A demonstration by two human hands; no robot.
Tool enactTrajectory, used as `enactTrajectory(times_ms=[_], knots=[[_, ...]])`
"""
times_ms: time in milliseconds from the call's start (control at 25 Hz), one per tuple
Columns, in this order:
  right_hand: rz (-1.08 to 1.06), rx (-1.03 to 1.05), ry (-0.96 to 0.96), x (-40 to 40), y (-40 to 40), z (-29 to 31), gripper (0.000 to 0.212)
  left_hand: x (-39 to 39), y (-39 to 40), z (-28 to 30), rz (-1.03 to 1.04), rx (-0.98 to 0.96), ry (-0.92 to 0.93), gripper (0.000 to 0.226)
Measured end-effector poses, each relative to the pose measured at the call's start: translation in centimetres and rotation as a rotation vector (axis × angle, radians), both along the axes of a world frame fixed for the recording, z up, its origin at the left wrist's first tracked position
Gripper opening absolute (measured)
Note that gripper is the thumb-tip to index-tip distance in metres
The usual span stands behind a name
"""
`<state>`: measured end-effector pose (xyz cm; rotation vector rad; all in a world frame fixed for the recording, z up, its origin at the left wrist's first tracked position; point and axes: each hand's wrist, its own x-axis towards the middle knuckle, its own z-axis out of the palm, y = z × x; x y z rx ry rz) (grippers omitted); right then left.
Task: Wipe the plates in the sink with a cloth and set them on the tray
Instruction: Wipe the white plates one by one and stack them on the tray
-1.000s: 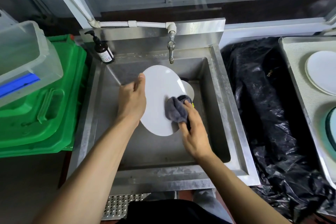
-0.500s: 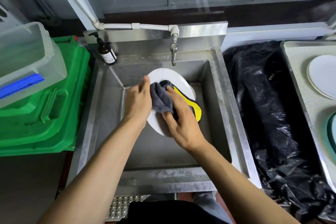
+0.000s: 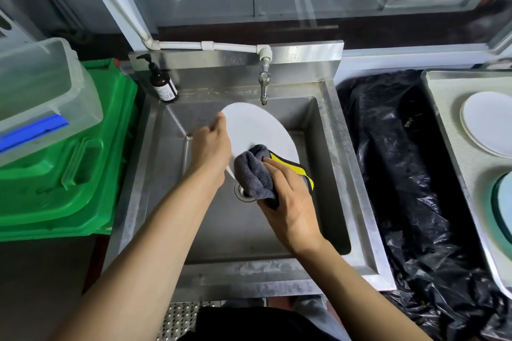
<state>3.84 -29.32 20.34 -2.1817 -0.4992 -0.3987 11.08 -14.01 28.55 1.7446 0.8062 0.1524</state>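
White plate (image 3: 257,130) gripped by left hand (image 3: 212,147), right hand (image 3: 291,196) pressing cloth (image 3: 253,174) on it

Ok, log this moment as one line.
step: wiping | left hand: grips white plate over sink | right hand: presses grey cloth on plate | tray: two plates set

My left hand (image 3: 212,147) and cloth (image 3: 253,171) hide the white plate's (image 3: 257,130) near edge — teal plate (image 3: 502,207) cut off right.
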Motion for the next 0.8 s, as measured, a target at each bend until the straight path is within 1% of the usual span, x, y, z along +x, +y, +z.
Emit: enactTrajectory(times_ms=[40, 80, 160, 200, 280, 320, 400, 480, 520, 600, 640, 800], knots=[[0.012, 0.022, 0.018, 0.2, -0.3, 0.3, 0.051, 0.2, 0.3, -0.2, 0.005, -0.063, 0.01, 0.035], [0.024, 0.035, 0.059, 0.2, -0.5, 0.6, 0.046, 0.4, 0.5, -0.2, 0.009, -0.138, 0.021, 0.035], [0.043, 0.08, 0.22, 0.0, -0.8, 1.2, 0.034, 0.1, 0.8, -0.2, -0.028, -0.242, 0.068, 0.051], [0.047, 0.148, 0.327, -0.1, -1.0, 1.5, 0.026, -0.1, 1.0, -0.3, -0.06, -0.264, 0.09, 0.052], [0.048, 0.39, 0.5, 0.2, -1.4, 2.1, 0.018, -0.6, 1.2, -0.6, -0.113, -0.298, 0.113, 0.043], [0.057, 0.514, 0.548, 0.4, -1.8, 2.5, 0.018, -0.8, 1.4, -1.1, -0.143, -0.261, 0.108, 0.04], [0.09, 0.674, 0.601, 1.0, -2.6, 3.2, 0.033, -1.3, 2.1, -2.1, -0.198, -0.1, 0.097, 0.03], [0.103, 0.743, 0.666, 1.4, -3.2, 3.8, 0.041, -1.7, 2.9, -3.6, -0.215, -0.013, 0.134, 0.027], [0.088, 0.767, 0.708, 1.5, -3.4, 3.9, 0.04, -1.8, 3.1, -4.1, -0.221, -0.03, 0.17, 0.03], [0.041, 0.823, 0.782, 1.6, -4.0, 4.1, 0.036, -2.3, 2.9, -4.5, -0.231, -0.125, 0.231, 0.035], [0.02, 0.849, 0.811, 1.6, -4.2, 4.2, 0.034, -2.6, 2.8, -4.7, -0.238, -0.181, 0.238, 0.034], [-0.072, 0.994, 0.927, 1.4, -4.6, 4.4, 0.035, -2.9, 3.0, -5.3, -0.093, -0.502, 0.134, 0.02]])
